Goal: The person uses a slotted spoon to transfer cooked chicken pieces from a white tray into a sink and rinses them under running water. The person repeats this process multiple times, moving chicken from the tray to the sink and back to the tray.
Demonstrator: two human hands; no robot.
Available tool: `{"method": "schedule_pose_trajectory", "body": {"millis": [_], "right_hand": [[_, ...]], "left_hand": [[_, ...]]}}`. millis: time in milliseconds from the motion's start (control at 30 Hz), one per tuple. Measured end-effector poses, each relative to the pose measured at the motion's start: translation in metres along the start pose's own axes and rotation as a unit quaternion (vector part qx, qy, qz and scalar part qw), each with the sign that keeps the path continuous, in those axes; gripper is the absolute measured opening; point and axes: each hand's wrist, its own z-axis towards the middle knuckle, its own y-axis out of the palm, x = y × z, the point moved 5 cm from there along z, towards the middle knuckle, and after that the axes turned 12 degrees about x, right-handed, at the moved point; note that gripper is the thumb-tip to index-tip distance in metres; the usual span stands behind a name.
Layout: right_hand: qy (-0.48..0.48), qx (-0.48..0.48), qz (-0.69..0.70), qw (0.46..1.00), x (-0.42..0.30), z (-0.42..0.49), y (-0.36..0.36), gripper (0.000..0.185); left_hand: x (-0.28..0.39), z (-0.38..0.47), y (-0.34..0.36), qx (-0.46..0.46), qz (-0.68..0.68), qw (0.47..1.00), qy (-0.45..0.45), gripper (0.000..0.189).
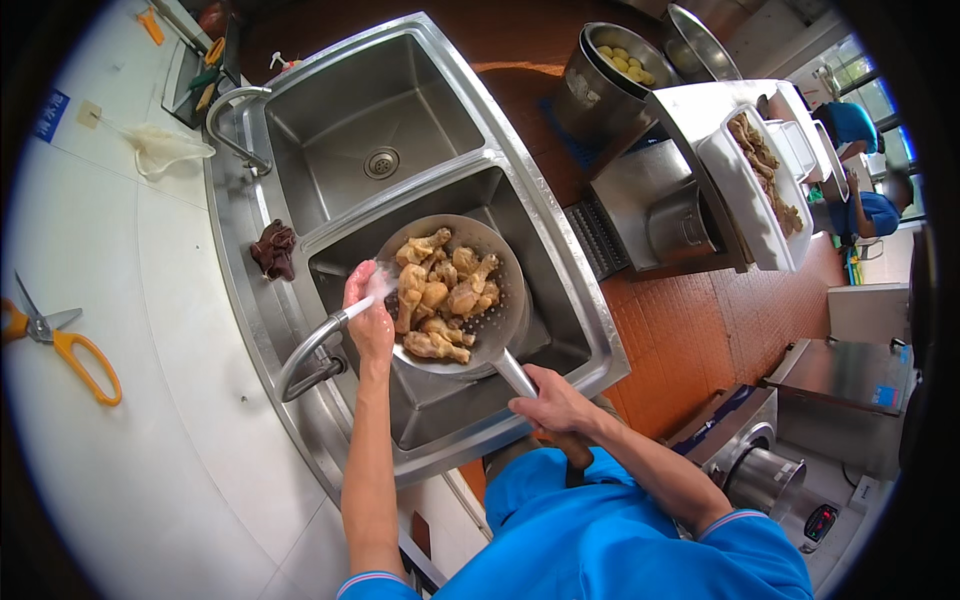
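A large perforated metal strainer point(504, 330) holds several pale brown chicken drumsticks point(431, 296) over the near basin point(420, 420) of a stainless steel double sink. My right hand point(555, 405) grips its long handle, which ends in a wooden grip point(571, 450). White water runs from the curved tap point(307, 349) at the basin's left side. In that stream, at the strainer's left rim, my left hand point(371, 322) is raised with nothing in it, its fingertips wet and partly blurred by spray.
A dark crumpled cloth point(274, 251) lies on the sink's ledge. Orange-handled scissors point(64, 345) hang at the left wall. Across the tiled floor stand a pot of potatoes point(622, 64) and a white tray of meat point(765, 180). Two people in blue shirts point(874, 214) are farther back.
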Motion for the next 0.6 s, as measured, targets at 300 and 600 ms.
{"method": "schedule_pose_trajectory", "body": {"millis": [300,600], "right_hand": [[-0.003,-0.047,0.125,0.991,-0.041,0.040,0.066,0.025],[0.040,-0.034,0.010,0.999,-0.037,0.002,0.033,0.027]], "left_hand": [[0.052,0.016,-0.024,-0.036,0.343,0.924,0.167,0.046],[0.032,-0.011,-0.009,-0.101,0.205,0.974,-0.006,0.077]]}}
